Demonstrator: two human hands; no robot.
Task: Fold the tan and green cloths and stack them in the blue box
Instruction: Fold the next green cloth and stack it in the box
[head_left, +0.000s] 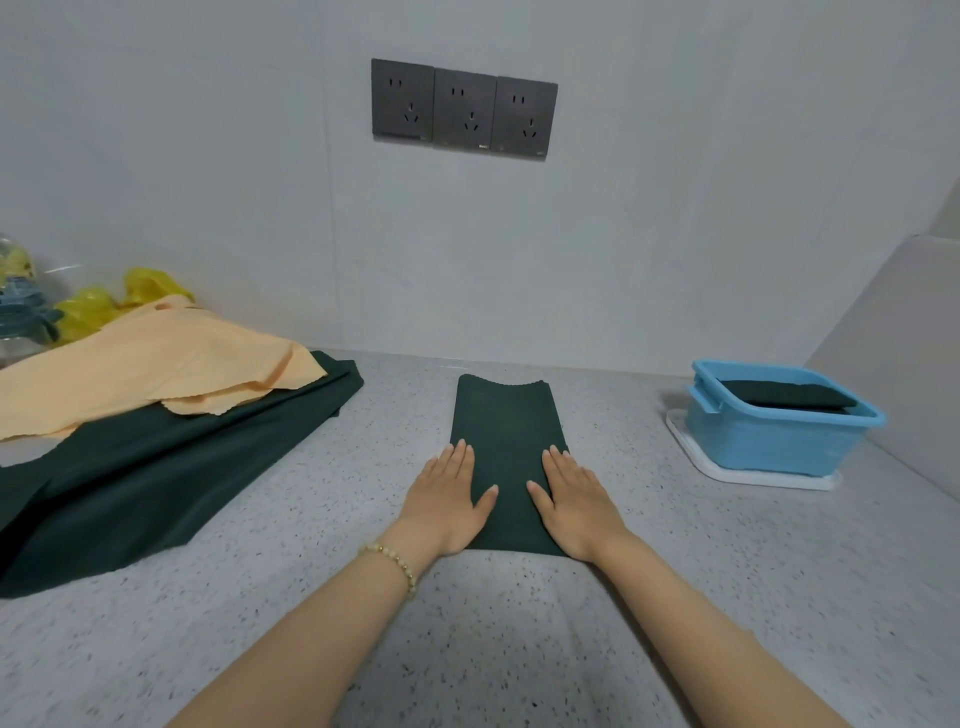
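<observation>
Both forearms reach in over the speckled countertop (727, 545), a beaded bracelet (396, 560) on the left wrist. The left hand (448, 501) lies flat, fingers straight and together, pressing the left edge of a long green cloth strip (506, 431). The right hand (571, 499) mirrors it on the right edge, fingers straight, palm down. Nothing is gripped, both hands simply press. The strip runs straight away from the person, its near end between the wrists and its wavy-cut far end toward the wall.

Off to the left, a large unfolded green cloth (156, 467) is spread across the counter, and a rumpled tan cloth (145, 364) lies on top of its far part. To the right, well apart from the hands, the blue box (769, 441) sits on a white tray (688, 447), with one folded green cloth (784, 397) already inside. Behind the tan cloth, a yellow plastic bag (150, 286) and a glass jar (15, 296). Up on the wall, three dark sockets (464, 109) in a row.
</observation>
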